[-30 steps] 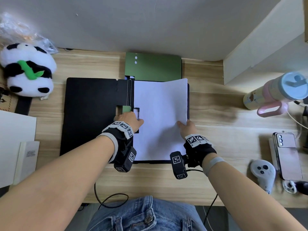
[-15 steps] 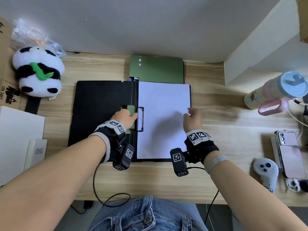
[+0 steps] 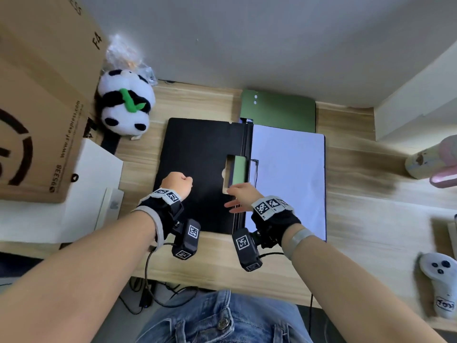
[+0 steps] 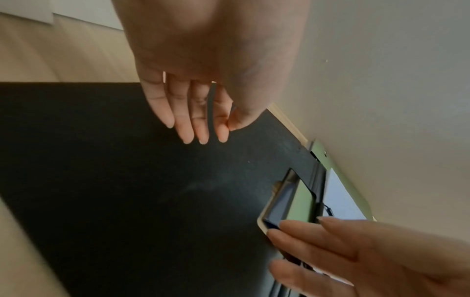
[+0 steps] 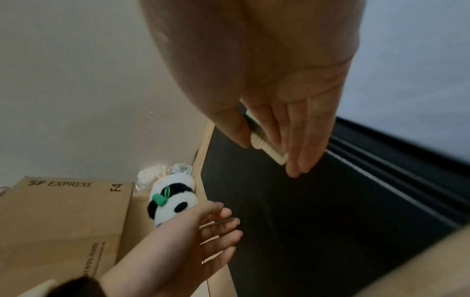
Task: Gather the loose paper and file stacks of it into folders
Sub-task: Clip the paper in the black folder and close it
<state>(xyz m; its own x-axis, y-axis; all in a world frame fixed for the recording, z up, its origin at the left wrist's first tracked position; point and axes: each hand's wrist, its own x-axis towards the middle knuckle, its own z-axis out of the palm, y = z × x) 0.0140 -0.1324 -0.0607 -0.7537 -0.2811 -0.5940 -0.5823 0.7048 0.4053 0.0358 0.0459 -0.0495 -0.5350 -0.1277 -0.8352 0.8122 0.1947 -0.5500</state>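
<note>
A black folder (image 3: 197, 157) lies spread wide on the desk. A flat stack of white paper (image 3: 289, 181) fills its right half. At the spine sits a clamp with a green lever (image 3: 238, 173), also seen in the left wrist view (image 4: 292, 201). My right hand (image 3: 237, 194) reaches across to the clamp's near end, its fingers (image 5: 297, 152) straight and thumb beside the lever, holding nothing. My left hand (image 3: 176, 184) hovers over the bare left cover (image 4: 127, 180), fingers (image 4: 188, 124) hanging loose and empty.
A green folder (image 3: 279, 112) lies behind the black one. At the left stand a cardboard box (image 3: 37, 120), a panda plush (image 3: 126, 107) and a white stack (image 3: 94, 184). A pink bottle (image 3: 435, 162) and a white controller (image 3: 437, 280) lie at the right.
The curled paper now lies flat in the folder. My right hand left the paper's right edge and crossed to the clamp. My left hand left the clamp and moved left over the cover.
</note>
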